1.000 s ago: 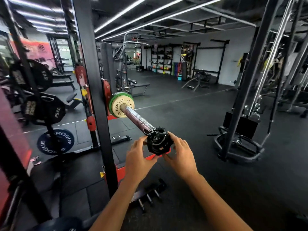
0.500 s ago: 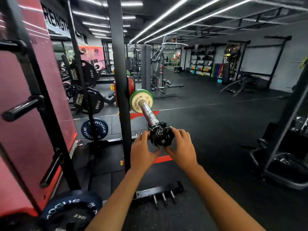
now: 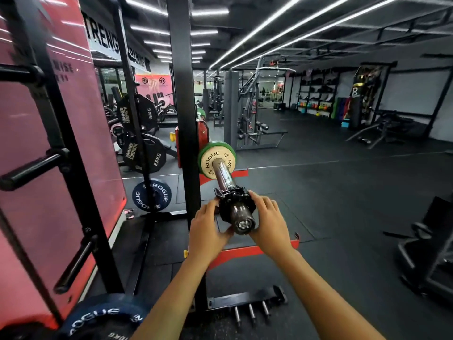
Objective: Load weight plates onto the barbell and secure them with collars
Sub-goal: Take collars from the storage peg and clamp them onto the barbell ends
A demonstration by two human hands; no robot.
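The barbell sleeve (image 3: 224, 176) points toward me from the rack. A small cream ROGUE plate (image 3: 208, 161) with a green plate (image 3: 229, 149) behind it sits far up the sleeve. A black collar (image 3: 231, 201) is on the sleeve near its end cap (image 3: 244, 224). My left hand (image 3: 208, 228) grips the collar from the left, thumb under it. My right hand (image 3: 268, 220) grips it from the right, fingers curled over the top.
A black rack upright (image 3: 182, 119) stands just left of the sleeve. Black 15 kg (image 3: 141, 114) and 25 kg (image 3: 144, 154) plates and a blue ROGUE plate (image 3: 150, 195) hang on storage pegs at left. Another blue plate (image 3: 103, 315) lies at lower left. Black rubber floor (image 3: 331, 204) stretches right.
The collar has slid onto the sleeve, so the end cap now sticks out past it. Both hands stayed on the collar. My view turned left and came nearer.
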